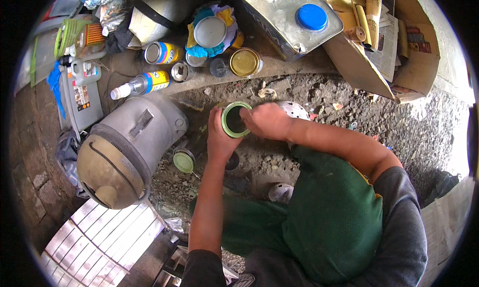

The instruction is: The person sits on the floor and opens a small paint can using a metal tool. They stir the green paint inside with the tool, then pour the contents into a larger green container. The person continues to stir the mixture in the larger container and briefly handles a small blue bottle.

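My left hand (219,133) grips a small open can (225,121) with a pale green rim and dark green inside. My right hand (265,121) is at the can's right rim, its fingers bent over the opening; whatever they may hold is hidden. A pale green lid (183,162) lies on the ground below and left of the can, near a dark round object (232,161). White perforated footwear (294,110) shows beyond my right wrist.
A large metal canister (134,142) lies at left beside white slatted panels (100,237). Along the back are cans (157,52), a gold lid (245,62), a bottle (134,87), a big blue-capped tin (287,17) and a cardboard box (409,47). Gravel (389,122) covers the right.
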Demonstrator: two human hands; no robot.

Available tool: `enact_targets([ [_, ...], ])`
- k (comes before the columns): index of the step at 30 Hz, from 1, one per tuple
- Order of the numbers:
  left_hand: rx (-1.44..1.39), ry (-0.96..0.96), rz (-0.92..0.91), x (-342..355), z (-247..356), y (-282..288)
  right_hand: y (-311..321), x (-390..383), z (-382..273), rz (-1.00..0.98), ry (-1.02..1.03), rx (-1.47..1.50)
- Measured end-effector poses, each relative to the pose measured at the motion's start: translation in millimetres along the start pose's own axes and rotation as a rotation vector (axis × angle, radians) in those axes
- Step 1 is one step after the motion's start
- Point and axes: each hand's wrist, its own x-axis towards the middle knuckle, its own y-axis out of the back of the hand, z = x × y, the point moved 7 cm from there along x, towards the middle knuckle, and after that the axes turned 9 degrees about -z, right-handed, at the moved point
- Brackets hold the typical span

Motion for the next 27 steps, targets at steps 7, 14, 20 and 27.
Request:
enact_targets([
  [7,-0.011,0.025,-0.012,-0.7,-0.5,0.0,-16.3,-1.8,-2.5,-0.123,0.027,-0.072],
  [14,-0.020,-0.006,0.030,-1.4,-2.3,-0.5,1.2,7.1,2.4,0.056,0.024,-0.127],
  [20,-0.051,0.095,-0.028,-2.2,-5.4,-3.3,-18.1,-1.0,-1.1,-0.027,0.065,-0.024],
  [27,-0.106,0.090,0.016,-7.6,-13.9,-3.4,-1.2,10.8,-3.6,0.006,0.053,-0.231],
])
